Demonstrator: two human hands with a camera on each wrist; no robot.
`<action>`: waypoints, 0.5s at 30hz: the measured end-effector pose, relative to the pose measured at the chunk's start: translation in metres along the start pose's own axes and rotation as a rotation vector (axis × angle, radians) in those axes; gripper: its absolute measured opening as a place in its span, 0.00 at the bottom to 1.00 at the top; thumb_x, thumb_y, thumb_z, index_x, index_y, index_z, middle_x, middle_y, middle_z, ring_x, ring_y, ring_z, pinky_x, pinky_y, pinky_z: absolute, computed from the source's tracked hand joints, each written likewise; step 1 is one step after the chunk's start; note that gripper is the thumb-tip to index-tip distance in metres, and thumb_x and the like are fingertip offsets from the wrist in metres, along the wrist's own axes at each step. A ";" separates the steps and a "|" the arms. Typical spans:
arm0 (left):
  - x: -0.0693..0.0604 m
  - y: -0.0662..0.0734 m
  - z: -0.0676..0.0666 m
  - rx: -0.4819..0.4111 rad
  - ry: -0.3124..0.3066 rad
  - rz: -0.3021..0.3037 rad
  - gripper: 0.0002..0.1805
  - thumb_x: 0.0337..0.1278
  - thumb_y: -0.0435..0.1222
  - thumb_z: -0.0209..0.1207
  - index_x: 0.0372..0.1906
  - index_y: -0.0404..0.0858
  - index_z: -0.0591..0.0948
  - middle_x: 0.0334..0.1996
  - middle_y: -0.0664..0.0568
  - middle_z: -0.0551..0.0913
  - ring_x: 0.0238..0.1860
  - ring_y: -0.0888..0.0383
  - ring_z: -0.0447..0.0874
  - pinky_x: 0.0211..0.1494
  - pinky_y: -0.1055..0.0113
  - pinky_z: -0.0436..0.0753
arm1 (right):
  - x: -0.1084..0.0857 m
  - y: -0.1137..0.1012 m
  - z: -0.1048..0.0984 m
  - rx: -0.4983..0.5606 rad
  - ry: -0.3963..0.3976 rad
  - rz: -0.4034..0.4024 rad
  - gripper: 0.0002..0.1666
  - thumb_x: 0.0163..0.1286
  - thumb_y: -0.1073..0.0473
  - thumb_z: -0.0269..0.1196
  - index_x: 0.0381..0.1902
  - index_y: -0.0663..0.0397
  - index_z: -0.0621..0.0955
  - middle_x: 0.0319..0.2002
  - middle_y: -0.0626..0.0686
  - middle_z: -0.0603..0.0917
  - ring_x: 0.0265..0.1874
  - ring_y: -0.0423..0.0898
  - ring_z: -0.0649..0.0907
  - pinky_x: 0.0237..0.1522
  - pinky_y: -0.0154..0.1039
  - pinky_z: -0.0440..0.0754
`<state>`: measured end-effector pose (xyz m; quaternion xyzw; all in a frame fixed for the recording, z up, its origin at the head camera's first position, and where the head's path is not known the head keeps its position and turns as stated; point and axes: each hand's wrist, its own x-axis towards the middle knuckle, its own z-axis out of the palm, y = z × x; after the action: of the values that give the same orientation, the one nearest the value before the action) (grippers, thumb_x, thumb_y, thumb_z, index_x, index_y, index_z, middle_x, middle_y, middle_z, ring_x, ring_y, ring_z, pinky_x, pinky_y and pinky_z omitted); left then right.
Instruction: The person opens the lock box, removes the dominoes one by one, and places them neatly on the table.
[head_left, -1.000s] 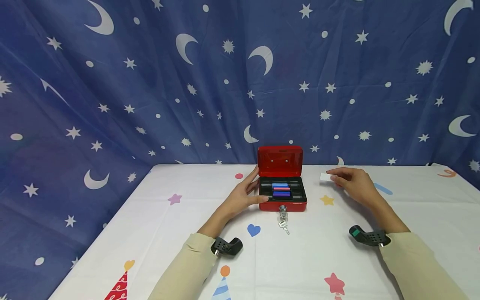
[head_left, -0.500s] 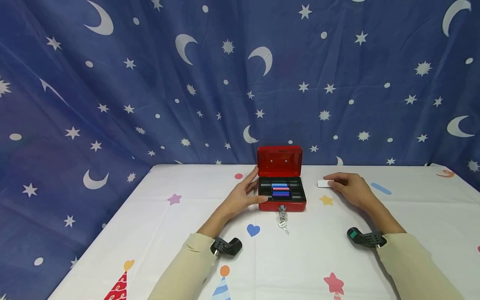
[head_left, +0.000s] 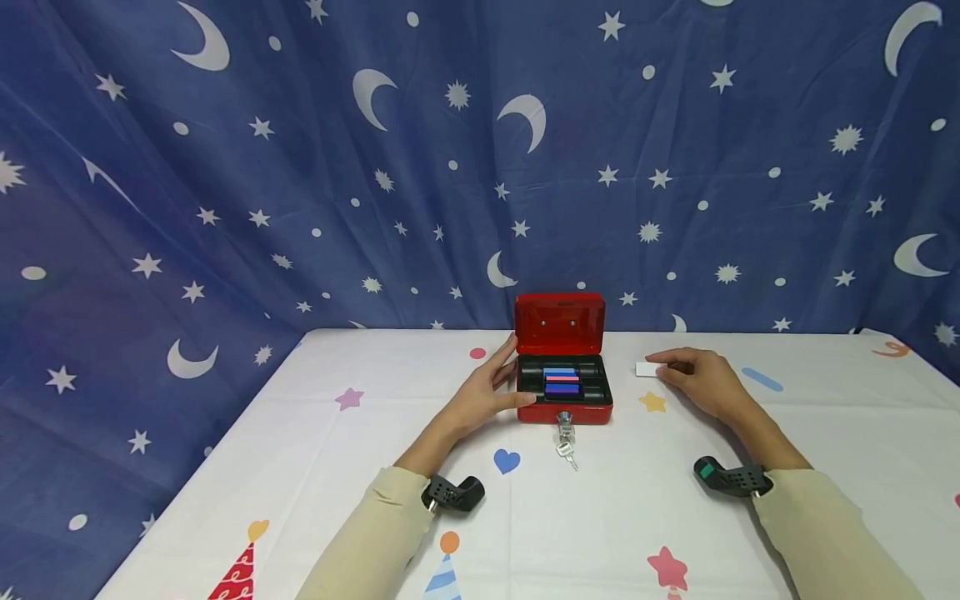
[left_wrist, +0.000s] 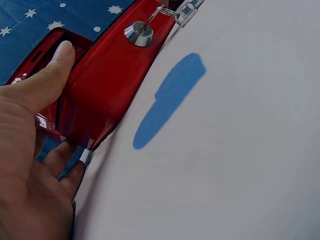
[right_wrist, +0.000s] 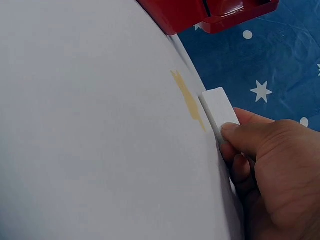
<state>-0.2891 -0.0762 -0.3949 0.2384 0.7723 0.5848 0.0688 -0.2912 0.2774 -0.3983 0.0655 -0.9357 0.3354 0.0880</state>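
A red cash box (head_left: 566,413) stands on the table with its lid (head_left: 559,323) raised. Inside its black tray lie several blue, pink and purple strips (head_left: 562,379), too small to identify. My left hand (head_left: 480,393) grips the box's left side, thumb over the front left corner of the rim and fingers along the outer wall. Keys (head_left: 566,450) hang from the lock (left_wrist: 139,34) at the front. To the right of the box, my right hand (head_left: 701,377) pinches a flat white rectangular block (right_wrist: 220,107) by its right end, low at the tabletop.
A white tablecloth (head_left: 600,500) printed with stars, a heart and party hats covers the table. Behind its far edge hangs a blue curtain (head_left: 420,208) with moons and stars, close to the raised lid. Each wrist wears a black camera band (head_left: 453,493).
My right hand has lowered the white block to the tabletop and come slightly nearer, then stayed almost still. The left hand and the cash box have not moved.
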 end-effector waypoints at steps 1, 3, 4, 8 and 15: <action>0.000 0.000 0.000 0.003 0.000 -0.001 0.53 0.49 0.38 0.70 0.76 0.51 0.50 0.74 0.62 0.49 0.69 0.58 0.60 0.69 0.60 0.63 | 0.000 0.000 0.000 -0.003 -0.003 -0.002 0.17 0.68 0.62 0.61 0.54 0.55 0.82 0.52 0.64 0.79 0.44 0.57 0.76 0.48 0.55 0.74; 0.000 -0.001 0.000 0.007 -0.001 0.000 0.53 0.49 0.38 0.70 0.76 0.52 0.50 0.74 0.62 0.49 0.69 0.58 0.60 0.68 0.61 0.63 | -0.001 -0.002 0.000 -0.006 -0.007 -0.003 0.17 0.68 0.62 0.60 0.54 0.56 0.82 0.52 0.65 0.79 0.45 0.58 0.76 0.49 0.57 0.73; 0.000 -0.001 0.000 0.008 -0.002 0.004 0.53 0.49 0.38 0.70 0.76 0.51 0.50 0.74 0.62 0.49 0.69 0.58 0.60 0.68 0.61 0.63 | -0.001 -0.002 0.000 -0.010 -0.007 -0.006 0.17 0.68 0.62 0.60 0.54 0.56 0.82 0.52 0.65 0.79 0.46 0.58 0.76 0.50 0.58 0.73; 0.000 -0.001 0.000 0.010 -0.007 0.016 0.53 0.49 0.38 0.70 0.76 0.50 0.50 0.75 0.61 0.49 0.70 0.57 0.60 0.69 0.62 0.63 | -0.002 -0.004 0.000 -0.019 0.001 -0.023 0.17 0.68 0.63 0.60 0.54 0.57 0.82 0.51 0.64 0.78 0.47 0.59 0.76 0.50 0.60 0.73; 0.000 -0.001 0.000 0.017 0.001 0.012 0.53 0.49 0.38 0.70 0.76 0.51 0.50 0.75 0.62 0.49 0.69 0.58 0.60 0.69 0.63 0.62 | -0.002 -0.006 0.002 -0.034 0.035 -0.039 0.17 0.66 0.64 0.62 0.53 0.60 0.82 0.47 0.62 0.76 0.39 0.55 0.75 0.42 0.51 0.76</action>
<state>-0.2895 -0.0766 -0.3954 0.2434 0.7757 0.5788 0.0632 -0.2884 0.2718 -0.3966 0.0766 -0.9381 0.3188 0.1119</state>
